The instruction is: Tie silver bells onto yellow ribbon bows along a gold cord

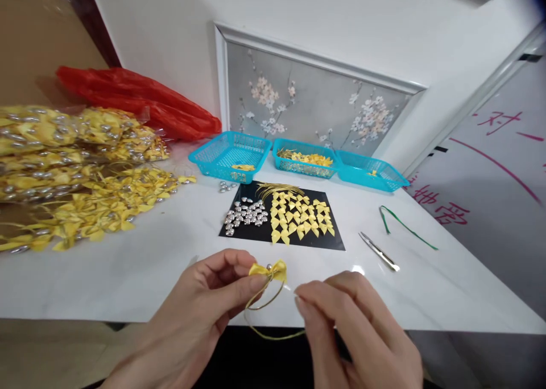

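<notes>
Between the thumb and fingers of my left hand (pixel 213 298) is a yellow ribbon bow (pixel 279 270) with a small silver bead at its middle. A thin gold cord (pixel 277 296) loops down from the bow and runs across to my right hand (pixel 354 326). The thumb and forefinger of that hand are pinched together on the cord's end. Beyond both hands lies a black mat (pixel 315 242), carrying rows of yellow bows (pixel 301 214), a heap of silver beads (pixel 247 214) and a bundle of gold cords (pixel 277 190).
Three blue baskets (pixel 213 164) stand along the wall, with yellow pieces inside. Bagged and loose yellow bow strands (pixel 106 198) fill the left, before a red plastic bag (pixel 145 99). To the right lie tweezers (pixel 379 252) and a green ribbon (pixel 409 228).
</notes>
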Motion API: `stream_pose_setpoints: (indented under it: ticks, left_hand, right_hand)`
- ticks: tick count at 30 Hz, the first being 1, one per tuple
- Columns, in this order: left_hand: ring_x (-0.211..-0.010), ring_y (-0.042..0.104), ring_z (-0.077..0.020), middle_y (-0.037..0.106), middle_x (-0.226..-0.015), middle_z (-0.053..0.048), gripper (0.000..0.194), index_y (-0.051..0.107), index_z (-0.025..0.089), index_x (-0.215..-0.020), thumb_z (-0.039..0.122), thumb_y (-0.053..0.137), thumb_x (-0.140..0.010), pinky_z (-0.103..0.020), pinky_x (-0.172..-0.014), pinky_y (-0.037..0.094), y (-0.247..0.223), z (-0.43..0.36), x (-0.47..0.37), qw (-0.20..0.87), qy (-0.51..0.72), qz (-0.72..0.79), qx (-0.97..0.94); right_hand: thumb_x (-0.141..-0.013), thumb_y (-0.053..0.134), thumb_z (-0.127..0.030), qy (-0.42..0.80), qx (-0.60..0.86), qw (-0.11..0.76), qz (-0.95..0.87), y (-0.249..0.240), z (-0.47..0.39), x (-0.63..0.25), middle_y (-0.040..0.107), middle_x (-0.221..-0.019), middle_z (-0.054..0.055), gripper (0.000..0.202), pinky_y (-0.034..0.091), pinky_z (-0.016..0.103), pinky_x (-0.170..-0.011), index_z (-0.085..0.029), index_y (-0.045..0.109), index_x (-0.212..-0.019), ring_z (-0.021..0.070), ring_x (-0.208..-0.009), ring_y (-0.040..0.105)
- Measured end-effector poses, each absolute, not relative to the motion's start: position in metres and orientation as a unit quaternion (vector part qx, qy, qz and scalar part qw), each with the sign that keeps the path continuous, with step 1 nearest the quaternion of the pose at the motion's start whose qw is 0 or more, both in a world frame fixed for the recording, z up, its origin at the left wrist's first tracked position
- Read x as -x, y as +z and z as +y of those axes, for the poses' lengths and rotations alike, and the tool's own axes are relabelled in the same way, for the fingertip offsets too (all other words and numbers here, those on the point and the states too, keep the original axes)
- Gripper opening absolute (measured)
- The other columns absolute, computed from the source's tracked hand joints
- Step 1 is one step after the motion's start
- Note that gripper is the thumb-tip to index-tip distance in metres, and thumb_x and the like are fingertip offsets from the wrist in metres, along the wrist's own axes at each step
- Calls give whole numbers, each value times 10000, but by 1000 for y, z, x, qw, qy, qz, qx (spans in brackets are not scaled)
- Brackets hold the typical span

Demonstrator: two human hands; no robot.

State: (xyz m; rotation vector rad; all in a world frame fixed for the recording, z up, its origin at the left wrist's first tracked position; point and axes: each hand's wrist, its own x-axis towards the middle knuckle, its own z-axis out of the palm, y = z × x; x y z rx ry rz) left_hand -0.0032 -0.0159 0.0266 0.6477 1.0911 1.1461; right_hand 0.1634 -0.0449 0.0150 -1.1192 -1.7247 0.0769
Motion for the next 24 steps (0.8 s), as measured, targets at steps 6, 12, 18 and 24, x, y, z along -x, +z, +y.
stream_pose_setpoints:
  ticks: [6,12,18,24]
  left_hand:
    - [-630,646,-91,717,-680,20,231,774,198,-714,230,971,-598,-148,-626,557,26,-20,4,677,510,460,-263]
    - [-606,661,-80,743,-695,0,302,782,176,-684,172,1014,-491,-129,-614,585,31,-18,2,692,506,472,-206]
    - [-588,669,-82,734,-648,-7,337,782,158,-662,170,1033,-437,-116,-590,596,34,-17,0,698,502,473,-192]
    - [-600,677,-81,744,-702,-7,354,782,148,-664,151,1033,-415,-125,-611,617,33,-17,-1,694,512,472,-185]
  right_hand:
    - [-965,503,-79,89,426,483,-760,4,-38,-158,472,-717,8,205,441,248,-503,-185,678,-981,125,-554,487]
    - [-964,495,-70,88,420,482,-764,-1,-35,-165,434,-712,-1,222,386,233,-479,-182,682,-921,114,-548,445]
    - [-957,487,-58,85,423,478,-765,0,-36,-163,424,-713,0,236,378,232,-475,-180,675,-884,115,-551,436]
    - [-943,479,-34,66,421,472,-772,0,-36,-164,397,-711,-8,233,341,238,-460,-170,665,-906,115,-553,410]
